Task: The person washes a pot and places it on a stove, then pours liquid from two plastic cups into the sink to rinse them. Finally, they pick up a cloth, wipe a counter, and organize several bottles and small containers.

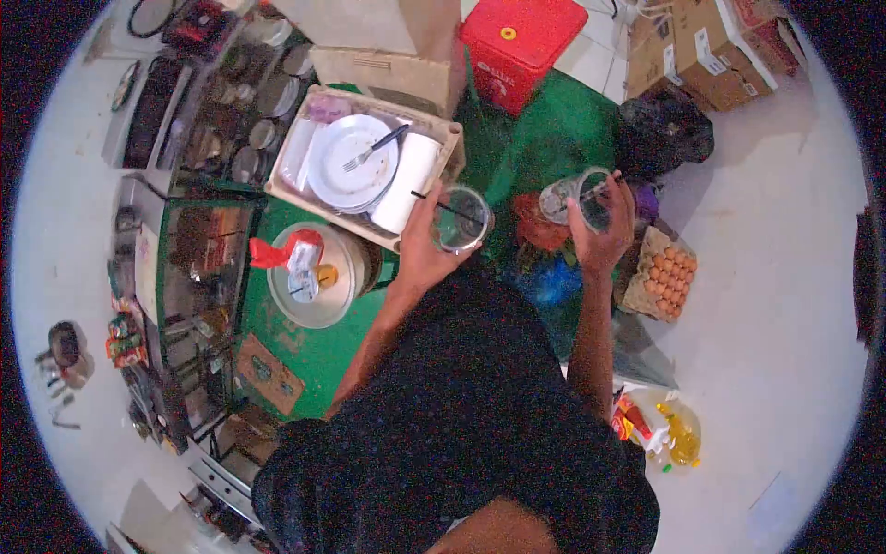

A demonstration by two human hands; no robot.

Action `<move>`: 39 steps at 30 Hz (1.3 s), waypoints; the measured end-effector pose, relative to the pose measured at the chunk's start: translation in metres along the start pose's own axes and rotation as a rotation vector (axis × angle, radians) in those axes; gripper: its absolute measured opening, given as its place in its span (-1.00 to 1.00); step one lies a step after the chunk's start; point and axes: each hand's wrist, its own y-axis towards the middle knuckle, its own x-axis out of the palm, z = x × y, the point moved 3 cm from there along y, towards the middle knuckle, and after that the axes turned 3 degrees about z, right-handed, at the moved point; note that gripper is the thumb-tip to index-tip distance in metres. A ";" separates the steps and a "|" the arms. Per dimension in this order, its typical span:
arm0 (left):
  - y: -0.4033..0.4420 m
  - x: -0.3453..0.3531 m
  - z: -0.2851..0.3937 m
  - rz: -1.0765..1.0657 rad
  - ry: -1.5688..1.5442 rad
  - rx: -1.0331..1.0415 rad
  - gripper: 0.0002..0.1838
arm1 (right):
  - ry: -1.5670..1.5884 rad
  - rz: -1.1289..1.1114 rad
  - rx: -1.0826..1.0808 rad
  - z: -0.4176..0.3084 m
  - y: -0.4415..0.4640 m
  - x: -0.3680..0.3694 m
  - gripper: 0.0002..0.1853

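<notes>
My left hand (423, 257) is closed round a clear plastic cup (461, 220) with a dark straw in it. A clear plastic cup (596, 205) is gripped in my right hand (606, 244), its fingers wrapped about the side. What looks like another clear cup (556, 200) shows just left of it; whether the two touch, I cannot tell. Near my left hand stands a beige crate (286, 180) with stacked white plates (343, 166), a fork (374, 150) and a white roll (407, 183).
A white bucket (343, 277) holds a red bag and discarded items. Behind stands a red bin (523, 42). To the right are a black bag (666, 134), an egg tray (662, 277) and cardboard boxes (706, 55). Shelves with jars (263, 134) line the left side.
</notes>
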 end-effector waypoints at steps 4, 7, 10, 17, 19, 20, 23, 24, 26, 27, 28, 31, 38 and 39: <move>0.053 0.015 -0.016 -0.006 -0.106 -0.087 0.12 | 0.036 -0.003 0.105 0.023 0.026 0.020 -0.32; 0.097 0.022 -0.024 0.017 -0.064 -0.113 0.11 | 0.043 -0.032 0.205 0.040 0.045 0.027 -0.34; 0.130 0.030 -0.028 0.085 -0.040 -0.103 0.11 | 0.009 -0.009 0.127 0.056 0.078 0.037 -0.34; 0.193 0.053 -0.026 0.146 0.012 -0.203 0.13 | 0.166 -0.041 0.115 0.095 0.184 0.115 -0.31; 0.215 0.068 -0.021 0.214 0.024 -0.242 0.13 | 0.229 -0.062 0.126 0.112 0.216 0.135 -0.31; 0.226 0.078 -0.020 0.250 0.010 -0.290 0.13 | 0.276 -0.069 0.130 0.124 0.230 0.146 -0.30; 0.270 0.111 -0.008 0.321 0.332 -0.140 0.13 | 0.366 -0.144 0.110 0.160 0.278 0.176 -0.31; 0.279 0.125 -0.002 0.346 0.225 -0.244 0.13 | 0.393 -0.172 0.084 0.170 0.302 0.183 -0.32; 0.310 0.146 0.000 0.396 0.026 -0.398 0.14 | 0.339 -0.176 -0.010 0.189 0.346 0.192 -0.31; 0.323 0.157 0.005 0.421 -0.043 -0.398 0.17 | 0.324 -0.183 -0.013 0.200 0.361 0.189 -0.31; 0.329 0.164 0.006 0.383 0.044 -0.400 0.17 | 0.313 -0.206 -0.037 0.214 0.373 0.187 -0.31; 0.356 0.178 0.012 0.367 0.323 -0.338 0.18 | 0.296 -0.182 -0.044 0.255 0.400 0.195 -0.30; 0.396 0.205 0.026 0.365 0.237 -0.355 0.15 | 0.184 -0.241 0.020 0.304 0.422 0.201 -0.30; 0.409 0.215 0.028 0.368 0.176 -0.319 0.15 | 0.150 -0.216 0.012 0.315 0.423 0.193 -0.30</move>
